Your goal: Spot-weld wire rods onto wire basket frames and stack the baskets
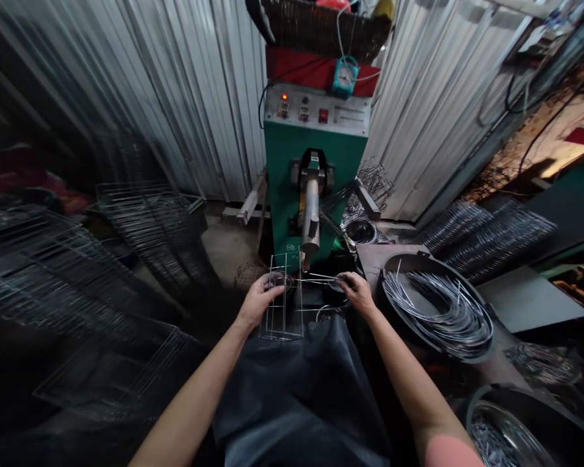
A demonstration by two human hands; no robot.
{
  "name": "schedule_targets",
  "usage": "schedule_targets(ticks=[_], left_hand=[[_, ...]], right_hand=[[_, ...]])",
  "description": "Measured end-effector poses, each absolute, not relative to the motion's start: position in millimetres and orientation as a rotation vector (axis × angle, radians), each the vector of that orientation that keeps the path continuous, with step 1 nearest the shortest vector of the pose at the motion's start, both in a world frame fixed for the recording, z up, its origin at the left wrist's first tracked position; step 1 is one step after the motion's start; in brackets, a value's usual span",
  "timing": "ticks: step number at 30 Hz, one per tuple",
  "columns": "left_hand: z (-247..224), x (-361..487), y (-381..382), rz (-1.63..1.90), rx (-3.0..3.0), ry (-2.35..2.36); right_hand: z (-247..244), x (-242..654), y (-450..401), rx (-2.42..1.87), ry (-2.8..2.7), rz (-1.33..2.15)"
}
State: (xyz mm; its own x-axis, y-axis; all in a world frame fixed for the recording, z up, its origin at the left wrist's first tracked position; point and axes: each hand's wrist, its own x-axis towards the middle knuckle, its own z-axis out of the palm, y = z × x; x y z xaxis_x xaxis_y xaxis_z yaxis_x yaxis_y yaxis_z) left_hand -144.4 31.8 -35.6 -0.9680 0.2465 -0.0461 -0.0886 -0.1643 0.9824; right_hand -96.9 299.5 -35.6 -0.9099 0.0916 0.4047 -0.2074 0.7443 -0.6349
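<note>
My left hand (263, 295) is closed round the side of a wire frame (285, 318), a small rack of thin metal rods standing roughly upright over my lap. My right hand (354, 290) pinches the ends of a few thin metal rods (321, 279), which point left toward the frame. Where frame and rods meet, they are just below the tip of a spot welder's arm (311, 214). Whether the rods touch the frame or the electrode I cannot tell. The green welding machine (292, 155) stands straight ahead, a red light lit on its panel.
At right, a round tub (489, 324) holds curved wire rods on a table. A second tub (472, 402) with small metal pieces sits lower right. Stacked wire racks (150, 227) fill the left side. A black apron (302, 389) covers my lap. Corrugated metal sheeting (214, 84) stands behind.
</note>
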Motion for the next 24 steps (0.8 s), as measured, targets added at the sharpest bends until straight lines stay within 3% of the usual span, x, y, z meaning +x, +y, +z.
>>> schedule_targets(ticks=[24], left_hand=[[-41, -165, 53, 2.325, 0.035, 1.684]], right_hand=[[-57, -126, 313, 0.194, -2.443, 1.024]])
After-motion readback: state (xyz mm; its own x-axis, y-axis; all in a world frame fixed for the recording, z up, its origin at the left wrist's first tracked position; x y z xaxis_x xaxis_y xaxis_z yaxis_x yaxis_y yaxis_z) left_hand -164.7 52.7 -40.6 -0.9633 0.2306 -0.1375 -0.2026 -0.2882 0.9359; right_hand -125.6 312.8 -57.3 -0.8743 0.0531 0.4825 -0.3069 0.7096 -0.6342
